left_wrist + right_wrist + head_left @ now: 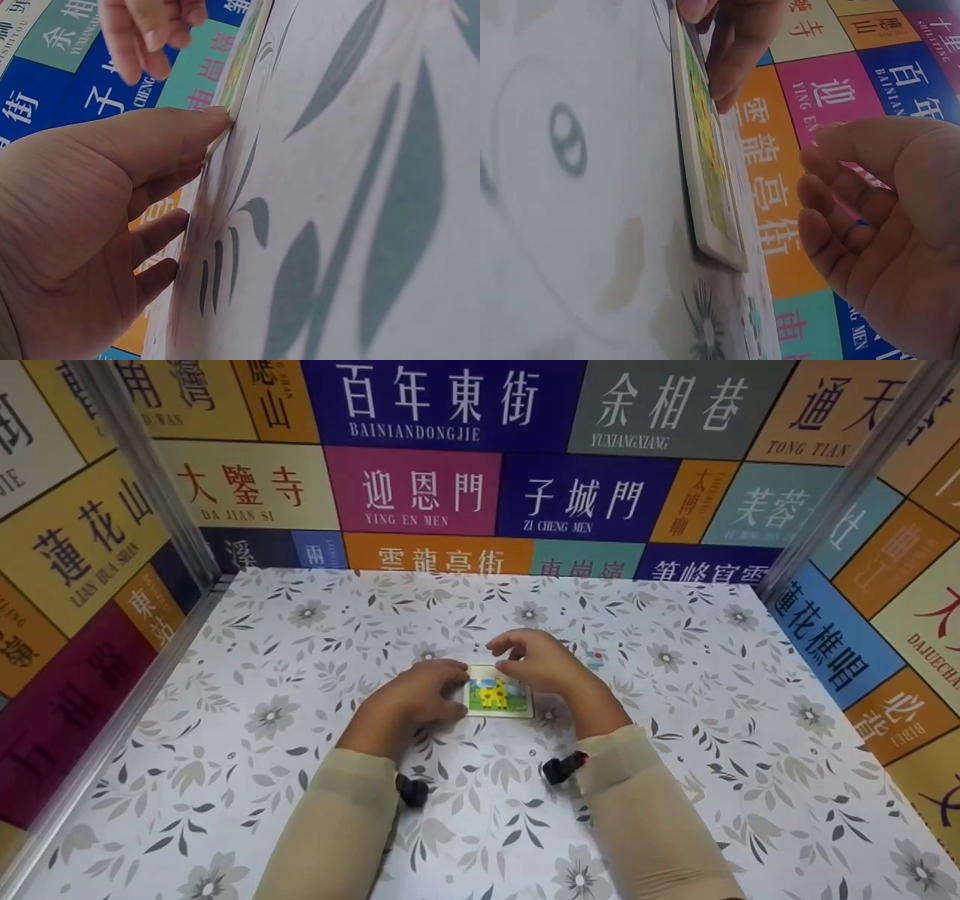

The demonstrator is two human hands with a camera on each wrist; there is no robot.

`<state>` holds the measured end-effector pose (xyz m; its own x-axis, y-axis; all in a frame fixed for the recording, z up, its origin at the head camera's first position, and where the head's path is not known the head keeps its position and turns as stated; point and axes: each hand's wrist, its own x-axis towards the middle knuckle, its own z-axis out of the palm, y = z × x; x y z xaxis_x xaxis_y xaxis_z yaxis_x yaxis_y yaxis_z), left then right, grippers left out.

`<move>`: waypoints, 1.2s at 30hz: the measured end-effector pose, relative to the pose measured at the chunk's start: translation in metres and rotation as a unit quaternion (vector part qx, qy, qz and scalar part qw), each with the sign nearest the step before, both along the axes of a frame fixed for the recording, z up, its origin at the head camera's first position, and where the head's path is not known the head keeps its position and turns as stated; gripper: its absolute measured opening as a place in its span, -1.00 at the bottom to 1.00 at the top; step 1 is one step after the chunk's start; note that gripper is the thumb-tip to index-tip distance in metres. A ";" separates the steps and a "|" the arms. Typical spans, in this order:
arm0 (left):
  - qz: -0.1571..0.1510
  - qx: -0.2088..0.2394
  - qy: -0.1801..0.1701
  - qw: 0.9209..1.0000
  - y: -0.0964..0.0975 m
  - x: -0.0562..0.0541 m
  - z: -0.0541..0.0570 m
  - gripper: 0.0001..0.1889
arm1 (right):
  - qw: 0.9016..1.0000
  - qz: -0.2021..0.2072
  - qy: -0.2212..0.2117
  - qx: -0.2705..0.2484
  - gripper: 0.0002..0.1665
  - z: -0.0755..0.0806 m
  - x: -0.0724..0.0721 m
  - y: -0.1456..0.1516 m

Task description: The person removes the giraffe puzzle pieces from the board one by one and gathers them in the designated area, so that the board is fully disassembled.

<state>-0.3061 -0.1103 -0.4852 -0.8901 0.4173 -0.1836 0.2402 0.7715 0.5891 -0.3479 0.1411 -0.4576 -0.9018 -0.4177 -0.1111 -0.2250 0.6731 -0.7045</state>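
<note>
A small framed board (499, 701) with a yellow, red-spotted giraffe on green lies flat on the patterned tabletop. The left hand (427, 691) holds the board at its left edge. In the left wrist view its thumb (202, 127) meets the board's edge, while the other fingers rest against the tabletop. Over the board's far right part hovers the right hand (544, 660), its fingers loosely bent. The right wrist view shows nothing between those fingers (821, 232), and the board (705, 165) lies apart from them.
Beyond the right hand lies a small light-blue piece with a red spot (596, 658), partly covered by that hand. Panels with large characters (420, 491) stand around the back and sides of the table (300, 780). Black wrist cameras (562, 769) sit on both sleeves.
</note>
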 end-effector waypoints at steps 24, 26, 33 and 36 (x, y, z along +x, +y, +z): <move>-0.014 0.005 0.011 1.000 -0.001 -0.003 -0.003 -0.35 | 0.998 0.042 -0.046 0.000 -0.47 -0.028 0.000 -0.018; -0.011 0.004 0.005 1.000 -0.001 -0.003 -0.004 -0.35 | 0.998 0.042 -0.049 0.003 -0.47 -0.030 0.002 -0.019; 0.003 0.000 -0.007 1.000 0.000 -0.002 -0.003 -0.36 | 0.998 0.034 -0.048 0.038 -0.51 -0.029 0.001 -0.023; 0.000 -0.001 -0.005 1.000 0.000 -0.002 -0.002 -0.35 | 0.997 0.038 -0.049 0.043 -0.49 -0.029 0.001 -0.024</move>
